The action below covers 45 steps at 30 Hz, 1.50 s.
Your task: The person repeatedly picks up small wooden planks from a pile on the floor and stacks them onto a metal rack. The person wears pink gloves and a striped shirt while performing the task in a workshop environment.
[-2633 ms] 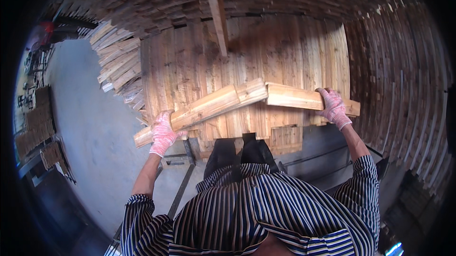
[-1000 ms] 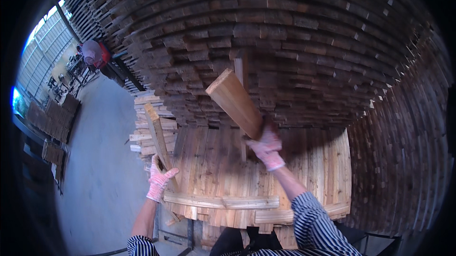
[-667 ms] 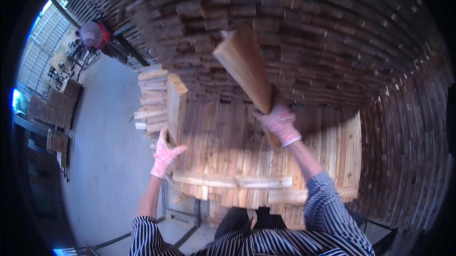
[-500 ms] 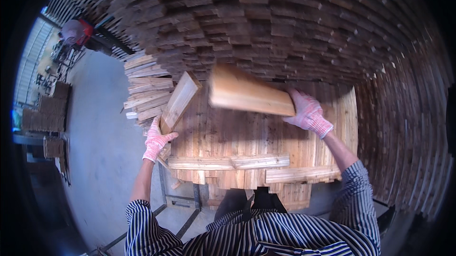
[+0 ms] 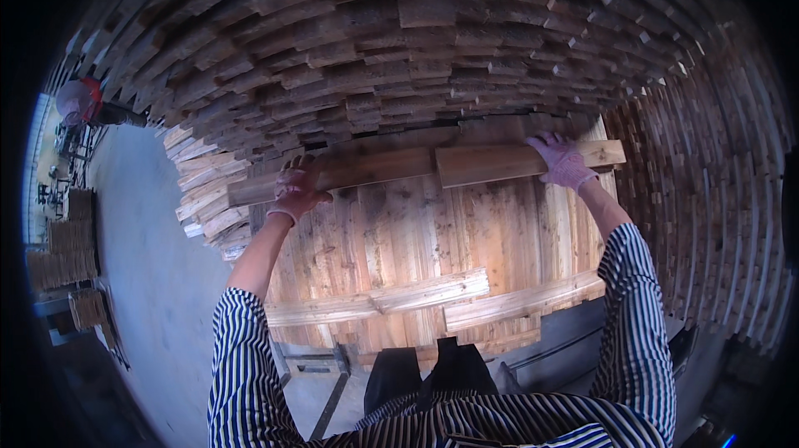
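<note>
Two wooden boards lie crosswise along the far side of a layer of planks [image 5: 358, 248], nearly end to end. On the left board [image 5: 379, 168], my left hand [image 5: 297, 189] is closed over its left part, fingers across the top. My right hand [image 5: 563, 162] grips the right board [image 5: 487, 167] the same way, and that board's right end sticks out past the hand. Both hands wear pinkish-white knit gloves. The inner ends of the boards meet near the middle, the right one slightly nearer to me.
Behind the boards rises a tall wall of stacked boards [image 5: 374, 57], with another stack [image 5: 691, 198] on the right. Pale boards [image 5: 212, 186] are piled at the left. Loose strips [image 5: 429, 290] lie across the near planks. Far left are a person [image 5: 79, 103] and brown stacks [image 5: 71, 236].
Both boards, held up and tilted half a second ago, have come down onto the far side of the planks and lie crosswise in a row. My hands have moved with them.
</note>
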Tool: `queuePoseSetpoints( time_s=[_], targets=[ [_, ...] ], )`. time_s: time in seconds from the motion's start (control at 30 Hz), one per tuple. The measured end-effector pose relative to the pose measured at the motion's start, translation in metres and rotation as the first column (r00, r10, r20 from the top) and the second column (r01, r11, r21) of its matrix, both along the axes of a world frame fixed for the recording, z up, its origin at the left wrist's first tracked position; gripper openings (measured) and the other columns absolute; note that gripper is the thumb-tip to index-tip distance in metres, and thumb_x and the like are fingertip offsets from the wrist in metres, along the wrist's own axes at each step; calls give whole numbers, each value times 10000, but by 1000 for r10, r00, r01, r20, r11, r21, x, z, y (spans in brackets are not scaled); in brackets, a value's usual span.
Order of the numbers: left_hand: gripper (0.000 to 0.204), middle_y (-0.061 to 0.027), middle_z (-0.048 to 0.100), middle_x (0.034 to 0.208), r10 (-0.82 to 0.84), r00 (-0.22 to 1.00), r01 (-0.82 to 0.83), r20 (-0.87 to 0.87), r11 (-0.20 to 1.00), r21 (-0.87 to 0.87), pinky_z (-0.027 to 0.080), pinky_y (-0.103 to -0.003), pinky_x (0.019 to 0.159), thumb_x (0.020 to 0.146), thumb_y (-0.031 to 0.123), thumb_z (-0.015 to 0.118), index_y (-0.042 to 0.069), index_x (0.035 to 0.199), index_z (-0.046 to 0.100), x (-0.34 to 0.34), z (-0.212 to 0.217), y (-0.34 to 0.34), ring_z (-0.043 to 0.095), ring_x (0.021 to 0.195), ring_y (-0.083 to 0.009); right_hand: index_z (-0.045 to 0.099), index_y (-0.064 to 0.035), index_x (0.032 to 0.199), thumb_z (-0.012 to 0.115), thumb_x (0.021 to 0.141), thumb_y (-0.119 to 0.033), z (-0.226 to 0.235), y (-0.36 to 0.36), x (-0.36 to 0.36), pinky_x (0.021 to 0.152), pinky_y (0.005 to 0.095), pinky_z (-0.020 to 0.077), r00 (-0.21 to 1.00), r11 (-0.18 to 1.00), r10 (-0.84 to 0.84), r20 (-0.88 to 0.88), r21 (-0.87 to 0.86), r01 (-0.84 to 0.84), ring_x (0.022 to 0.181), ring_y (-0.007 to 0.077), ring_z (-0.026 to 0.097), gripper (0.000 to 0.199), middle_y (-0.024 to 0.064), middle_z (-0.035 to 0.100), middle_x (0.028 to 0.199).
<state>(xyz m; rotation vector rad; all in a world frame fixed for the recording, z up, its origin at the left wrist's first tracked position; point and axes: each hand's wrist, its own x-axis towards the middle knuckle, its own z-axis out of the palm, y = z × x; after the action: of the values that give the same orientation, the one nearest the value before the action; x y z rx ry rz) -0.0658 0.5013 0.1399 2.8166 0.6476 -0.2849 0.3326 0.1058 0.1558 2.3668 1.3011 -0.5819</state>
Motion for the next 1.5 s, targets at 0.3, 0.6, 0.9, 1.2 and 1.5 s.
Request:
queuePoseSetpoints(
  time_s=[0.3,0.6,0.9,1.2,1.5],
  targets=[
    [949,-189,519,1418,24,1000,-20,20,985,-171,399,-461,1106,649,305,889,119,1471,451,41,-50,-5,468,1342,-379,305,-241,1572,772,770,-234,-39,-37,30,1176,524,338,968,973,-115,-222,170,154,1471,355,346,927,164,316,1617],
    [960,-210,569,1325,66,997,-63,42,996,-60,464,-495,1001,622,357,881,123,1451,457,16,-62,3,553,1216,-422,366,-281,1551,770,779,-483,18,-30,-33,1039,496,411,999,943,-14,46,332,-2,1284,323,530,893,147,549,1398],
    [952,-220,532,1419,78,996,-75,31,994,-81,446,-461,1049,660,330,883,81,1469,449,7,-110,28,513,1298,-395,403,-231,1520,703,825,-584,43,-93,-162,831,476,529,661,558,-677,-323,359,748,1043,376,648,836,232,615,1200],
    [859,-191,459,1521,133,989,-137,65,989,57,385,-459,1133,814,505,742,133,1518,419,3,-14,-57,436,1393,-371,198,-198,1617,501,971,-561,-100,-108,-167,1106,490,379,668,568,-732,134,661,490,1321,413,500,801,259,487,1469],
    [890,-160,479,1464,42,977,-88,-211,972,-216,270,-482,1217,748,366,813,136,1506,408,-181,4,-215,379,1430,-352,354,-125,1531,577,944,-532,-59,-80,-178,937,511,491,675,639,-725,138,501,584,1102,473,611,750,333,572,1239]
  ],
)
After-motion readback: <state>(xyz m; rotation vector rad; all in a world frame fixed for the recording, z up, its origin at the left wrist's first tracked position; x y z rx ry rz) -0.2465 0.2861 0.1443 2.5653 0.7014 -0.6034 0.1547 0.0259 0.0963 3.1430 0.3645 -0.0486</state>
